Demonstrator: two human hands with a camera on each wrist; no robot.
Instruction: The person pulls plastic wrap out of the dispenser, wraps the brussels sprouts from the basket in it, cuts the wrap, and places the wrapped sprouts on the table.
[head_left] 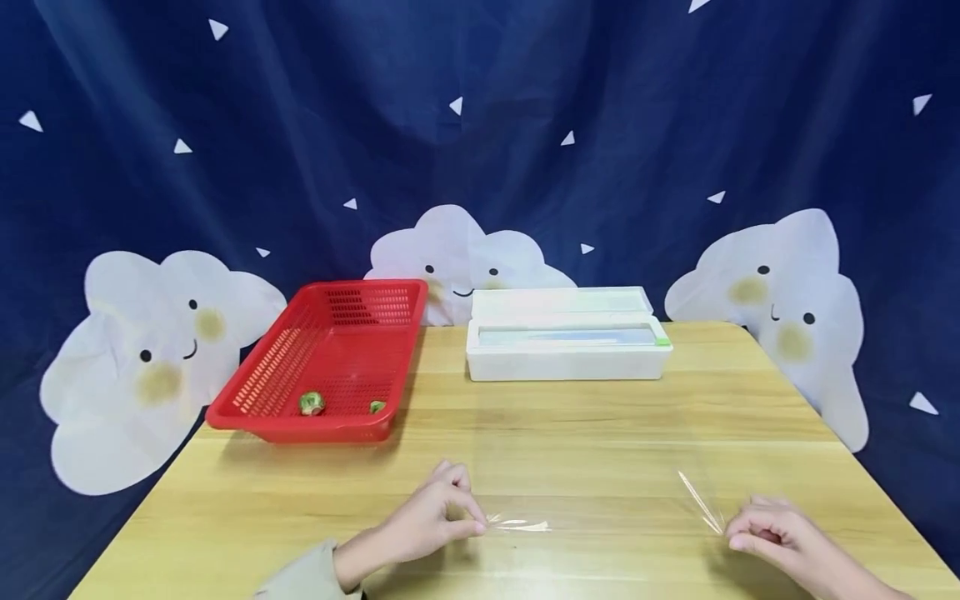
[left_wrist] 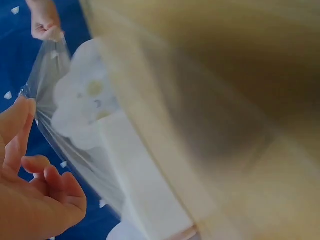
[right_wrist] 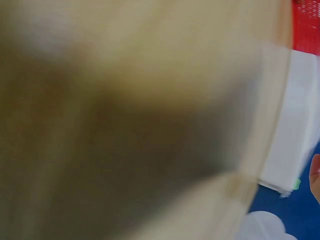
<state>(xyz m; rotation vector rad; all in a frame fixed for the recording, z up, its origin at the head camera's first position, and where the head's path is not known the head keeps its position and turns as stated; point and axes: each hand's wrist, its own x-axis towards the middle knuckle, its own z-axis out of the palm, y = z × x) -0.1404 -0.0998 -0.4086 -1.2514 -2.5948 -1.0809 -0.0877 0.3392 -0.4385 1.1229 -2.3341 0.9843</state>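
A sheet of clear plastic film is stretched between both hands above the table's near part. The left hand pinches one corner between thumb and forefinger; in the left wrist view this hand has its other fingers curled loosely. On the right side, the right hand pinches another corner, with creases running from its fingertips. At the top of the left wrist view the right hand grips the gathered film. Only an edge of the right hand shows in the right wrist view.
A red basket at the back left holds a small green-and-white round thing and a small green piece. An open white box with a green tab stands at the back centre of the wooden table. A blue cloud-patterned curtain hangs behind.
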